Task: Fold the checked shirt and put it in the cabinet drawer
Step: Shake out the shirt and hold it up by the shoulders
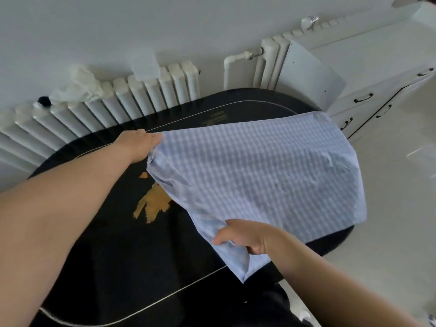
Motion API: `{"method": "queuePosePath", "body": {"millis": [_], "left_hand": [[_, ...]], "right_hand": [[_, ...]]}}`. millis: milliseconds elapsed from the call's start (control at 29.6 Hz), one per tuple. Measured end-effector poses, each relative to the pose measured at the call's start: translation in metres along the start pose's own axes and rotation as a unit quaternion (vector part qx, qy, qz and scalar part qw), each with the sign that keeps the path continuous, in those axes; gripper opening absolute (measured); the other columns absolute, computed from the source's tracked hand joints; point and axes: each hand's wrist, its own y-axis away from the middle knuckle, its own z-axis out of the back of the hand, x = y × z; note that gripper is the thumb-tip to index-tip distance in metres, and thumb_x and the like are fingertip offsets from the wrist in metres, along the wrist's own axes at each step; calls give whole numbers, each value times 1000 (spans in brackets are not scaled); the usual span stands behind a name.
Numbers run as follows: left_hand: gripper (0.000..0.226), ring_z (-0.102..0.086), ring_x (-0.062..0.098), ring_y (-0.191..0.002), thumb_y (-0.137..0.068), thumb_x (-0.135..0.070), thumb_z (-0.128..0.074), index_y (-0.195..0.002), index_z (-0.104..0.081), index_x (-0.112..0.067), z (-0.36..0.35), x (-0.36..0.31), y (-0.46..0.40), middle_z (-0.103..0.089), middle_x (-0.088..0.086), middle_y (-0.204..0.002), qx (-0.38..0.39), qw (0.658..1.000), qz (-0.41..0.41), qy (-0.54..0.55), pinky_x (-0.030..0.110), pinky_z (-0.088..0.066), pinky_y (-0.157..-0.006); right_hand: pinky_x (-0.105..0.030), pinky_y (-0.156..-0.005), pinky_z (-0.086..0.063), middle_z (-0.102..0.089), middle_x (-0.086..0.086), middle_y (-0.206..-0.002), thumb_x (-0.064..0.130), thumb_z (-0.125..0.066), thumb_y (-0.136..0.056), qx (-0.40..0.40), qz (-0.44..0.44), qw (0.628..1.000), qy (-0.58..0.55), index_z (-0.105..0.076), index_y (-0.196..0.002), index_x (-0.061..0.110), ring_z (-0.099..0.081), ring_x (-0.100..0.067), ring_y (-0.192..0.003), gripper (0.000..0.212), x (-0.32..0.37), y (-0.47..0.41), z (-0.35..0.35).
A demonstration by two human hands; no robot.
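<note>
The checked shirt [266, 175], light blue and white, is stretched out flat above the right half of a black oval table [113, 244]. My left hand [139, 145] grips the shirt's far left corner. My right hand [245, 234] pinches its near edge, thumb on top. The shirt's right side hangs past the table's right rim. A white cabinet [377, 90] with dark drawer handles stands at the right; its drawers look closed.
A white radiator [118, 100] runs along the wall behind the table, with a white crumpled cloth [80, 86] on top. A gold mark [153, 201] shows on the table top. Pale floor [396, 208] lies to the right.
</note>
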Motion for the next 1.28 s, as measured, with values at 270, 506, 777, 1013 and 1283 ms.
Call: {"method": "queuePosePath", "body": {"millis": [270,506,777,1013,1283], "left_hand": [[26,-53,26,-91,-87,-9,-41,-106,-44,-26,-93,103,72,-54,3,-102,51,999,-5,15,34,-39,-61],[23,-42,19,-85,-96,-16,-40,-118,-47,-23,-152,185,143,-57,3,-110,148,982,63,-95,29,-37,-73],[34,-51,27,-109,-87,-20,-60,-118,-46,-15,-192,245,197,-58,7,-111,152,977,141,-57,35,-45,-79],[29,-42,30,-125,-94,-14,-45,-120,-58,-9,-253,285,254,-54,12,-130,176,951,226,-115,38,-20,-111],[57,-31,27,-135,-84,-6,-48,-138,-35,-17,-251,71,201,-32,6,-147,81,974,130,169,42,-24,-111]], "right_hand": [[-42,-96,-49,-60,-9,-111,14,-41,-83,49,24,984,169,-43,-138,26,-57,-31,-95,56,73,-64,-154],[-31,-66,-33,-49,-4,-80,29,-52,-76,81,6,993,80,-56,-95,21,-45,-17,-70,22,92,-140,-246],[-36,-86,-50,-66,-2,-97,32,-59,-80,58,11,998,3,-64,-105,17,-65,-22,-94,30,90,-190,-294],[-31,-107,-35,-48,2,-140,41,-69,-83,241,124,929,254,-22,-145,36,-45,-15,-129,78,110,-202,-349],[-33,-87,-49,-64,-4,-120,22,-47,-95,-224,83,919,313,-61,-116,19,-61,-22,-108,25,44,-241,-184]]}}
